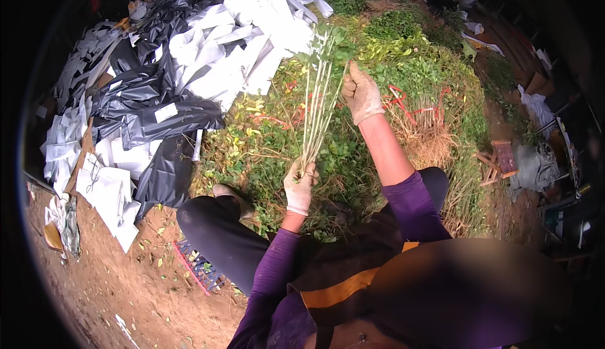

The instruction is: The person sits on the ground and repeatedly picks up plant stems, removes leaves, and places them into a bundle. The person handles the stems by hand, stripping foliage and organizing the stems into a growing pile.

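Note:
A bunch of long pale-green plant stems with leafy tops stands upright before me. My left hand, in a pale, soiled work glove, is closed around the lower ends of the stems. My right hand, in a similar glove, is raised beside the leafy tops. Its fingers are curled at the outermost stem on the right and seem to pinch it. Below and behind the bunch spreads a thick heap of cut green plants, some leaves yellowed. Red tie strips lie across the heap near my right wrist.
Bundled plants with bare tan roots lie to the right. White sheets and black plastic film are piled at the left. A small wooden folding stool stands at the right. Bare soil shows at the lower left.

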The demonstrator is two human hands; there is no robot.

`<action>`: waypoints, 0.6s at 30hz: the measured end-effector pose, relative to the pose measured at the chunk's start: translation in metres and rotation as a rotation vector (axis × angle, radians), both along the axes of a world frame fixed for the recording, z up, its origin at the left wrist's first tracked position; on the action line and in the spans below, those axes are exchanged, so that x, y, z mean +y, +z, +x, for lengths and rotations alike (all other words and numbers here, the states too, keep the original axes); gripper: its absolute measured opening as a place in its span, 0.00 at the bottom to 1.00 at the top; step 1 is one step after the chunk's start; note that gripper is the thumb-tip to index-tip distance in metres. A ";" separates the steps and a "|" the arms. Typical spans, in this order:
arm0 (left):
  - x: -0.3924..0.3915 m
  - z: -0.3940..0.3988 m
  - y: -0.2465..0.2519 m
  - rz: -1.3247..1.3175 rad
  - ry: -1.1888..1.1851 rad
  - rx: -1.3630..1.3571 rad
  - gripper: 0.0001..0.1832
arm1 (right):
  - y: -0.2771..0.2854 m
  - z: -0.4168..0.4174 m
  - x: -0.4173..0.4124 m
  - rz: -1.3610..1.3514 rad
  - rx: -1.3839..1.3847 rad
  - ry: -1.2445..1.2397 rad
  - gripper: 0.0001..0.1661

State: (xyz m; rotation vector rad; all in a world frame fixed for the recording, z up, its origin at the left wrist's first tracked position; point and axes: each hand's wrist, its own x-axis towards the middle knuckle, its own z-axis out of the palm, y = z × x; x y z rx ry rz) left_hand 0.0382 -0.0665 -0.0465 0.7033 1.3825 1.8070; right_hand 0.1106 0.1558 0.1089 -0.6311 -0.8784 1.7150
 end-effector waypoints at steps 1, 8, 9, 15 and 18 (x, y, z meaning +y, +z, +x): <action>-0.003 0.001 -0.009 0.009 0.019 0.011 0.19 | 0.005 0.000 0.008 0.043 0.022 -0.162 0.18; -0.012 0.015 -0.019 -0.082 0.066 -0.037 0.17 | 0.064 0.000 -0.028 1.016 -1.135 -0.028 0.20; -0.011 0.020 -0.017 -0.084 0.069 0.010 0.17 | 0.050 -0.003 -0.016 1.303 -1.251 -0.168 0.22; -0.020 0.026 -0.022 -0.118 0.102 0.125 0.18 | 0.068 0.005 0.036 0.386 -0.460 -0.137 0.20; -0.021 0.021 -0.040 -0.143 0.157 0.212 0.18 | 0.058 -0.010 0.002 0.620 -0.782 0.079 0.17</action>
